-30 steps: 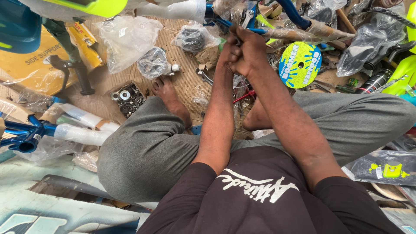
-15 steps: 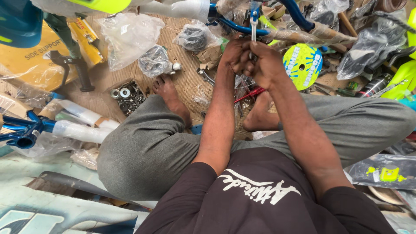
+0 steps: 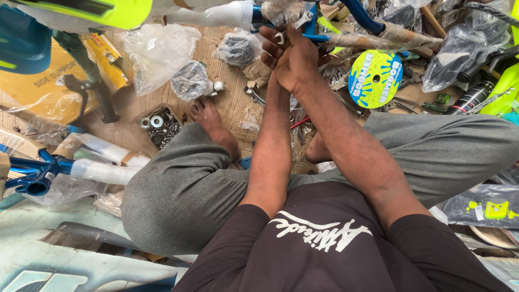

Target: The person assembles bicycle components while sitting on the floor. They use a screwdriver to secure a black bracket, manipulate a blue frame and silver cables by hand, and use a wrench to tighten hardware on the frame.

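Bare cardboard floor lies open between the box of washers and the clear plastic bags, giving passage on the left. Ahead, the hands are hemmed in by the blue frame tube, wrapped parts and a round yellow-green disc. On the right, bagged components crowd the floor, leaving only narrow gaps.

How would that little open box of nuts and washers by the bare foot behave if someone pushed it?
The small box of hardware probably feels heavy for its size, being full of metal pieces. Its torn cardboard walls look soft, so it may buckle. Loose washers could spill or roll onto the cardboard sheet.
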